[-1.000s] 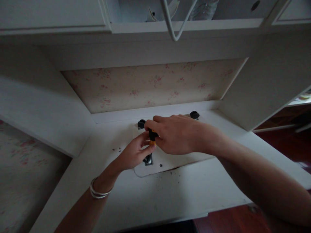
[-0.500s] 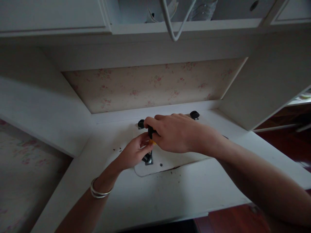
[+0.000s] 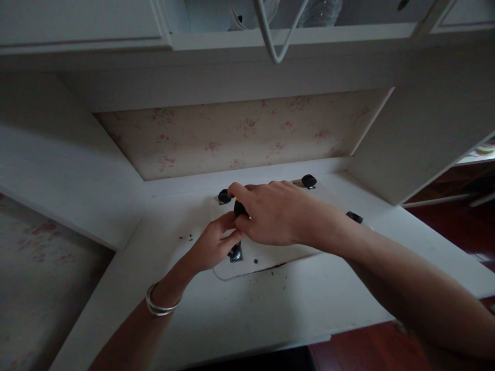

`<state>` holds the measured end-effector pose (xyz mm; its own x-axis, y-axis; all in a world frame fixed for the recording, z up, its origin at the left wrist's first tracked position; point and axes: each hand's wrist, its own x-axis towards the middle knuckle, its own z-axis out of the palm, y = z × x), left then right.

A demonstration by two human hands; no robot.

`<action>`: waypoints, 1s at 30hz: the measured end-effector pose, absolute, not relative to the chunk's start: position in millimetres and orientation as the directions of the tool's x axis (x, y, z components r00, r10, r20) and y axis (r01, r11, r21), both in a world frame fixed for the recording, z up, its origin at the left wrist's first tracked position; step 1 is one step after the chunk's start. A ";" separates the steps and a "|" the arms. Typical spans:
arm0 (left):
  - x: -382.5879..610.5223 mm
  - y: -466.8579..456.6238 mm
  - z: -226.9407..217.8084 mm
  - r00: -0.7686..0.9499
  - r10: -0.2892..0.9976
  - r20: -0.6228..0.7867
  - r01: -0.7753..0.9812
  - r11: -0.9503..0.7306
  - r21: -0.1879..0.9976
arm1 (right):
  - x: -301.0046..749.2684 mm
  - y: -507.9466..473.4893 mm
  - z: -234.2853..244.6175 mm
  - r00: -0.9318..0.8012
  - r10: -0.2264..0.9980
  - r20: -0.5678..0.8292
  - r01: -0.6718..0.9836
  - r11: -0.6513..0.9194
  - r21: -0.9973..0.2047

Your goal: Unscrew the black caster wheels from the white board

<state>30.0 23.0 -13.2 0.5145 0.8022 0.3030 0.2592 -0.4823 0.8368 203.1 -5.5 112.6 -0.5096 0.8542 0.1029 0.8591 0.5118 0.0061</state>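
A screwdriver with a black and yellow handle (image 3: 240, 207) stands upright over a caster (image 3: 235, 252) at the near left corner of a white board (image 3: 266, 252). My right hand (image 3: 273, 211) is wrapped over the top of the handle. Just below, my left hand (image 3: 212, 242) pinches the screwdriver's lower part between thumb and fingers; its tip is hidden. The caster has a black wheel and a metal plate. Two more black casters sit at the board's back left (image 3: 224, 196) and back right (image 3: 309, 181).
Several small screws (image 3: 186, 237) lie on the white countertop (image 3: 166, 268) left of the board. A dark caster part (image 3: 354, 217) shows beyond my right forearm. White side panels flank the counter, and a white cable loop (image 3: 276, 54) hangs overhead from the shelf.
My right hand has turned slightly on the screwdriver's handle, with the fingers shifted. My left hand stays in nearly the same place. The view has tilted a little.
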 end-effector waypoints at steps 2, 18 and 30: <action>29.1 23.9 -13.5 0.506 0.819 0.269 0.315 -0.466 0.827 | 201.9 -5.5 111.5 -0.493 0.860 0.129 0.869 0.494 0.028; 33.2 23.5 -17.1 0.438 0.867 0.240 0.443 -0.440 0.781 | 201.9 -7.0 103.4 -0.408 0.877 0.253 0.910 0.413 0.035; 33.0 24.1 -25.7 0.430 0.860 0.275 0.447 -0.467 0.762 | 200.6 -7.2 100.7 -0.432 0.866 0.252 0.898 0.438 0.033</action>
<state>33.0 24.1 -25.7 0.4298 0.8600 0.2751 0.4474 -0.4675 0.7624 200.6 -7.2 100.7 -0.4315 0.8661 0.2522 0.8984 0.4379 0.0332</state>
